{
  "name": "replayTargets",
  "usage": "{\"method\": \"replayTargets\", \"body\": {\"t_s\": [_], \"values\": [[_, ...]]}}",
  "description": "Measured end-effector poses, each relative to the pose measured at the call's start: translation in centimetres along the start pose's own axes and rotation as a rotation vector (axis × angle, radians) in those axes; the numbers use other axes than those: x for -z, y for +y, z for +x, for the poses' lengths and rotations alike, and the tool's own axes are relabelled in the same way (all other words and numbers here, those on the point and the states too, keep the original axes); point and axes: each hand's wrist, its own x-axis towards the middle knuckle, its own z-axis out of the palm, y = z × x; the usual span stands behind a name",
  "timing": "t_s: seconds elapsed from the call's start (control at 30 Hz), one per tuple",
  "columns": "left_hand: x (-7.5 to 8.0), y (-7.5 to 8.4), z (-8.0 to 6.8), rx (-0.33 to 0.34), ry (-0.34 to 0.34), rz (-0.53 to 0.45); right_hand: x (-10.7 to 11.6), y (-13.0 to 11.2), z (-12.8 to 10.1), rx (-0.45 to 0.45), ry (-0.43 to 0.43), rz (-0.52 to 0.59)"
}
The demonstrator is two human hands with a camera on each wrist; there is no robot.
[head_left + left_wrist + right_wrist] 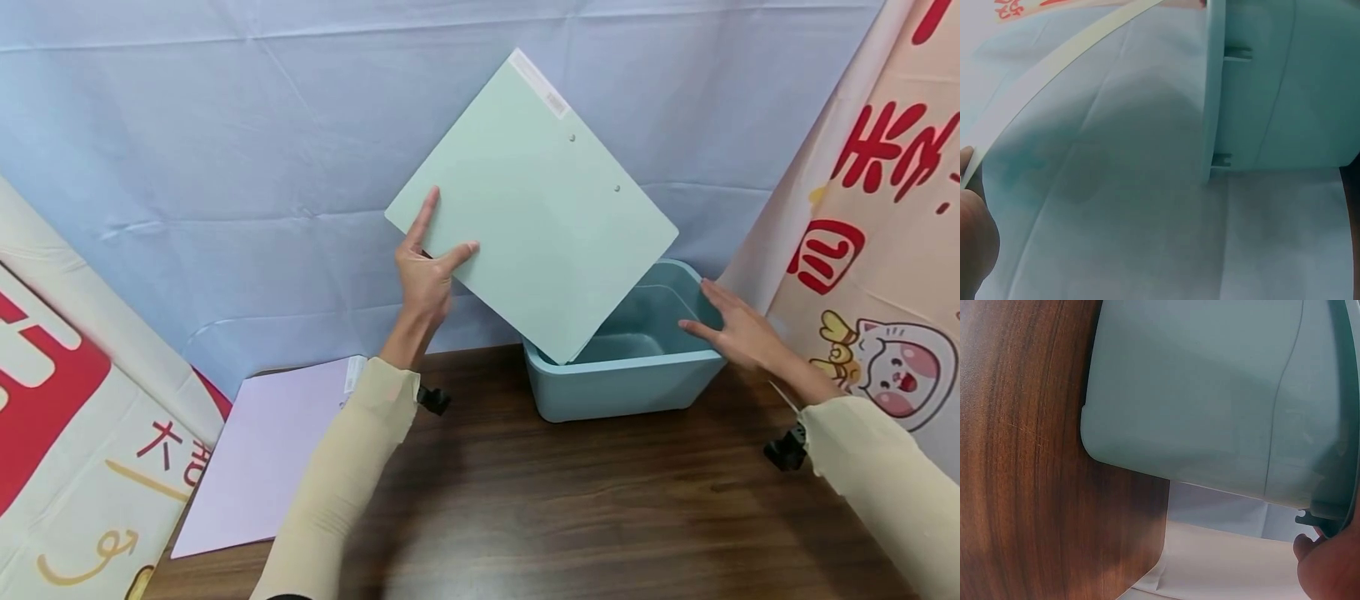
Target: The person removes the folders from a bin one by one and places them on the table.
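Observation:
In the head view my left hand (pixel 426 271) holds a pale green file folder (pixel 536 208) by its lower left edge, thumb and index finger lying on the near face. The folder is tilted, with a label strip at the top edge and two small rivets. Its lower corner dips inside the rim of a blue-green plastic bin (pixel 622 387). My right hand (pixel 738 329) grips the bin's right rim, thumb over the inner side. In the right wrist view, fingertips (pixel 1304 547) curl below the rim. The fingers behind the folder are hidden.
A lilac folder (pixel 262 450) lies flat on the dark wooden table (pixel 570 508) at the left. Behind the table hangs a light blue cloth (pixel 225 167). Printed banners flank it, the right one (pixel 885 275) close to my right arm.

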Motion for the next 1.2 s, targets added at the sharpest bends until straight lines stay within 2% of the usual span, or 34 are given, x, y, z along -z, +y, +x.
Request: {"method": "replayTargets", "body": {"t_s": [0.17,0.37,1.2], "values": [[0.4,0.6,0.4,0.004,0.014,-0.046,0.0,-0.1,-0.1,-0.009,-0.005,0.002],[1.1,1.7,0.6,-0.017,0.015,-0.051,0.0,0.0,-0.1,-0.02,-0.003,0.004],[5.9,6.8,1.2,-0.033,0.026,-0.038,0.0,-0.2,-0.2,-0.032,-0.006,0.019]]}}
